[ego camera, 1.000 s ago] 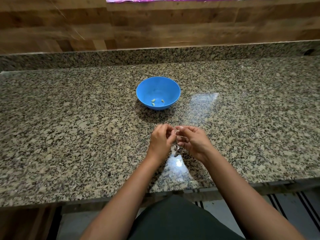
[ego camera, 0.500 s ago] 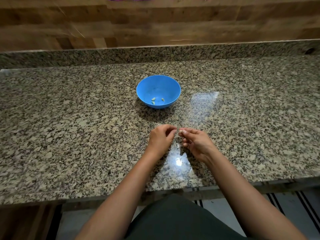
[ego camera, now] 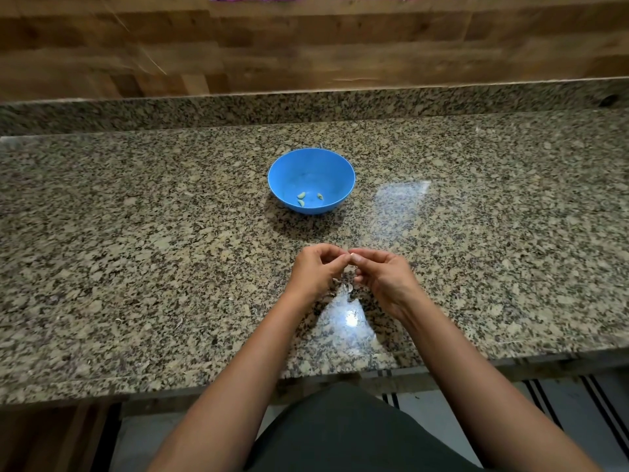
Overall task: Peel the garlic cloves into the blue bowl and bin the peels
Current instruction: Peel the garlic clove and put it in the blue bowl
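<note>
Both hands are up close together over the front of the bench, fingertips meeting in the middle. The left hand (ego camera: 316,270) is curled, thumb and forefinger pinching in from the left. The right hand (ego camera: 384,277) mirrors it, fingers bent and closing in from the right. Between them sits a small pale garlic clove (ego camera: 349,256), gripped from both sides, and only a sliver of it shows, so how much skin it carries I cannot tell. Both hands are held just above the stone, not resting on it. Right below the gap, a few thin pale peels (ego camera: 349,287) lie on the bench (ego camera: 136,267), with another scrap tucked by the heel of the left hand. A bright patch of glare shines off the stone just nearer the person. Out past the hands, further back and a touch to the left, stands the blue bowl (ego camera: 326,168), upright and apart from both hands. Down in its bottom lie three peeled cloves (ego camera: 301,196), two close together on the left and one alone on the right. The bench is speckled granite, brown, black and cream, running the full width, with a low upstand of the same stone (ego camera: 306,107) along the back. Behind that rises a wooden wall (ego camera: 306,46) of mixed brown planks. Down at the near edge, a dark garment (ego camera: 340,434) covers the person's front, and a striped mat (ego camera: 561,403) shows on the floor to the right.
</note>
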{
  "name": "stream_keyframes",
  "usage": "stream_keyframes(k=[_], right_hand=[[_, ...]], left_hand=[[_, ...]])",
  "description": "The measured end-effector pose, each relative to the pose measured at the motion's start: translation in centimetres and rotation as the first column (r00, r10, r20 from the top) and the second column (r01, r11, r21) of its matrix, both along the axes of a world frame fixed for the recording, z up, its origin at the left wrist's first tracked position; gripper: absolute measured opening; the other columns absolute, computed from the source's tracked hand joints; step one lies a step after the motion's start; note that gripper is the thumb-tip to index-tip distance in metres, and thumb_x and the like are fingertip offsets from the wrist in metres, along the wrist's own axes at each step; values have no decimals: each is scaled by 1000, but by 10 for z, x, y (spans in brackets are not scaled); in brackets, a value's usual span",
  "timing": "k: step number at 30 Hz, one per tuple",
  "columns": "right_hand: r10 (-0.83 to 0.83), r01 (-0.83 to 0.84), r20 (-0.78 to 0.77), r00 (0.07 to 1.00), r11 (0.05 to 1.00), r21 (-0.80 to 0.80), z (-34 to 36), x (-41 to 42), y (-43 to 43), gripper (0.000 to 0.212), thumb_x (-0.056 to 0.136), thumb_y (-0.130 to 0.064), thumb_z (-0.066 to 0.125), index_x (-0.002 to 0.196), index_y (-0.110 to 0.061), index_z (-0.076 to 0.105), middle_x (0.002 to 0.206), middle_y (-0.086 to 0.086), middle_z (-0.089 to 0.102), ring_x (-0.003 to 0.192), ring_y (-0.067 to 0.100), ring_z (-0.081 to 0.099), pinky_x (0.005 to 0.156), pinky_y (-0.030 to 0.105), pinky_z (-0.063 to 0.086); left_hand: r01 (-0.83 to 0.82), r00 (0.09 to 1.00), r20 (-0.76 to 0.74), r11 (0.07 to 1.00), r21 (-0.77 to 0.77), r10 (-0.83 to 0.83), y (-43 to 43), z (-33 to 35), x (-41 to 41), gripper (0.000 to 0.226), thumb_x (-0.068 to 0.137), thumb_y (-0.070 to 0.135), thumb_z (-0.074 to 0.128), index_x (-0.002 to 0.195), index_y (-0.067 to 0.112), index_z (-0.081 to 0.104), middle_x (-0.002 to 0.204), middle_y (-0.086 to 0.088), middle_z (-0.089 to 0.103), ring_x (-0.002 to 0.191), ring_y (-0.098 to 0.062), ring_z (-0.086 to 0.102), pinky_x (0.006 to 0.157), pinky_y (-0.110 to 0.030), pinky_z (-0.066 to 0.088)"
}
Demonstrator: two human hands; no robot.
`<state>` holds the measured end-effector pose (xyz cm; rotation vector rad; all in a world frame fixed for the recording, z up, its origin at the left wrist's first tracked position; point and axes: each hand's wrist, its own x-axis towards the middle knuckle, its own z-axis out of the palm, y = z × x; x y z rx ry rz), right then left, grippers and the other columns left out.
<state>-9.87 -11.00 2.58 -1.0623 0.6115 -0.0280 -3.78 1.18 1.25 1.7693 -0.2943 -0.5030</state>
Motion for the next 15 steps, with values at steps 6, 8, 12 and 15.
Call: stream_keyframes(k=[6, 8, 12, 15], right_hand=[[37, -35, 20, 999, 997, -74, 2, 0, -1, 11, 81, 5, 62, 91, 2, 67, 77, 10, 68, 55, 12, 54, 52, 18, 49], [48, -44, 36, 998, 994, -102, 3, -1, -1, 13, 81, 4, 61, 93, 4, 66, 80, 11, 68, 56, 12, 54, 52, 18, 49], [39, -33, 61, 997, 995, -97, 3, 0, 1, 13, 83, 6, 58, 94, 4, 65, 80, 14, 66, 58, 14, 54, 53, 18, 50], [26, -20, 57, 998, 995, -98, 2, 1, 5, 12, 86, 7, 55, 91, 2, 65, 80, 16, 65, 63, 17, 57, 55, 18, 52]], left_hand=[[35, 997, 64, 999, 38, -37, 1, 4, 1, 11, 85, 18, 68, 88, 8, 66, 69, 4, 61, 59, -5, 54, 57, -20, 44], [25, 995, 91, 998, 49, -29, 1, 3, 1, 11, 85, 20, 68, 87, 9, 66, 68, 4, 60, 59, -5, 54, 57, -21, 45], [-17, 995, 97, 998, 55, 12, 0, 3, 1, 12, 85, 23, 68, 86, 12, 64, 72, 1, 62, 64, -10, 57, 58, -25, 50], [-68, 977, 209, 985, 160, 33, -3, 3, -2, 14, 86, 25, 67, 88, 12, 63, 79, -1, 63, 66, -9, 57, 58, -17, 49]])
